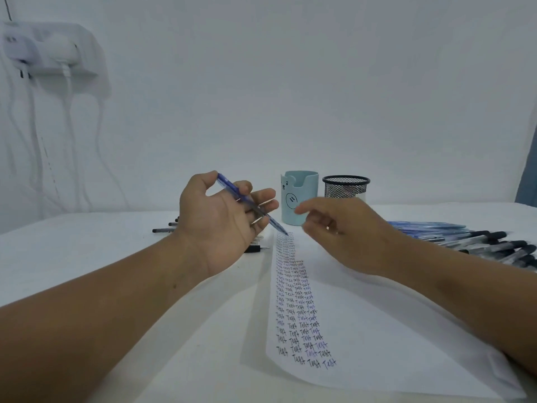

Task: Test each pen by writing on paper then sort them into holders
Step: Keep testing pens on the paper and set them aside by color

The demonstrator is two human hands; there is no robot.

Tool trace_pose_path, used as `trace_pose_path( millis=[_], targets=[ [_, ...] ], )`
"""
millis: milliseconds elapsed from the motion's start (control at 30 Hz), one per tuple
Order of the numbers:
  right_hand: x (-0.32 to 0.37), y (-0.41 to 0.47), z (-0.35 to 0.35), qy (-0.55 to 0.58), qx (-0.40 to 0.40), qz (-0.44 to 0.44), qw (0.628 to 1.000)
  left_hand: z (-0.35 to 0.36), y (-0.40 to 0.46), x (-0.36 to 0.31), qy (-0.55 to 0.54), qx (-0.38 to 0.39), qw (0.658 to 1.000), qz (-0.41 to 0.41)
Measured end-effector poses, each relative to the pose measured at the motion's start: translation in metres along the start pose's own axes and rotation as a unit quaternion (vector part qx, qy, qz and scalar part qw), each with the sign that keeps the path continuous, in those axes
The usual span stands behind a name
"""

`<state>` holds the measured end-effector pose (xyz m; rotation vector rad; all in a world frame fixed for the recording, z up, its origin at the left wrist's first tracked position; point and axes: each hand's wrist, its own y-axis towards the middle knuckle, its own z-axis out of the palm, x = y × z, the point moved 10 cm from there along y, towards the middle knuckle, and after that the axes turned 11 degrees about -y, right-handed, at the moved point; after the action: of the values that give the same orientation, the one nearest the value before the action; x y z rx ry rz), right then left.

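My forearms fill the near edge, and between them the paper [363, 330] runs away from me, four ragged columns of "Test" [299, 309] inked down it in black and blue, so plenty of pens have had their turn. My left hand [223, 222] is palm up above the table [87, 257], fingers loosely curled, thumb and forefinger pinching a blue pen [247, 202]. The pen lies on a slant, its long axis running from upper left by my thumb down to the right, tip aimed at the top of the paper, right at the head of the first column. My right hand [345, 231] hovers over the paper, fingers loosely bent, holding nothing, though it's blurred. Beyond it stand the blue holder [299, 196] and the mesh holder [345, 187]; I can't see into either. A big pile of pens [476, 242] waits at right, a few more [165, 228] lie behind my left wrist. I'd say plenty of testing and sorting is left.
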<state>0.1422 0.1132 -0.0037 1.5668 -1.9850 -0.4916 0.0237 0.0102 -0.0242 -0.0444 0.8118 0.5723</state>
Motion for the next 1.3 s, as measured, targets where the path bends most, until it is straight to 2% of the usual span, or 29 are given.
trace_pose_path(
  millis=[67,233,267,333,367,400,433,467,500,533,567,667,767,967,1300],
  targets=[
    [0.012,0.001,-0.01,-0.043,-0.036,-0.035,0.998,0.004,-0.002,0.003,-0.022,0.009,1.0,-0.003],
    [0.029,0.013,-0.01,-0.137,-0.034,-0.09,0.986,0.021,-0.008,0.011,-0.044,0.048,0.998,-0.02],
    [0.029,0.017,-0.008,-0.155,-0.021,-0.085,0.984,0.018,-0.006,0.01,-0.005,0.038,0.999,-0.011],
    [0.017,0.025,-0.006,-0.171,0.01,-0.037,0.985,0.007,-0.001,0.005,0.167,-0.01,0.985,0.033],
    [0.007,0.028,-0.006,-0.136,0.029,0.006,0.99,0.004,-0.001,0.0,0.289,-0.026,0.955,0.061],
    [-0.005,0.029,-0.004,-0.049,0.052,0.06,0.996,0.004,-0.002,-0.004,0.431,-0.022,0.898,0.089],
    [-0.014,0.029,0.002,0.066,0.076,0.113,0.988,0.008,-0.004,-0.003,0.578,0.01,0.809,0.11],
    [-0.02,0.029,0.012,0.164,0.099,0.164,0.968,0.01,-0.003,0.006,0.699,0.057,0.704,0.112],
    [-0.023,0.029,0.022,0.232,0.119,0.199,0.945,0.008,-0.005,0.016,0.774,0.101,0.617,0.099],
    [-0.024,0.028,0.031,0.272,0.13,0.218,0.928,0.005,-0.006,0.024,0.809,0.126,0.569,0.081],
    [-0.024,0.028,0.039,0.3,0.136,0.228,0.916,0.004,-0.007,0.027,0.816,0.133,0.558,0.068],
    [-0.025,0.021,0.059,0.348,0.138,0.224,0.9,0.002,-0.004,0.026,0.812,0.123,0.566,0.069],
    [-0.028,0.015,0.061,0.353,0.112,0.205,0.906,-0.003,-0.003,0.023,0.811,0.105,0.574,0.05],
    [-0.022,0.019,0.053,0.212,0.083,0.148,0.962,-0.008,-0.003,0.023,0.79,0.117,0.602,0.014],
    [-0.016,0.019,0.055,0.174,0.103,0.119,0.972,-0.01,0.0,0.024,0.791,0.129,0.597,0.019]
  ],
)
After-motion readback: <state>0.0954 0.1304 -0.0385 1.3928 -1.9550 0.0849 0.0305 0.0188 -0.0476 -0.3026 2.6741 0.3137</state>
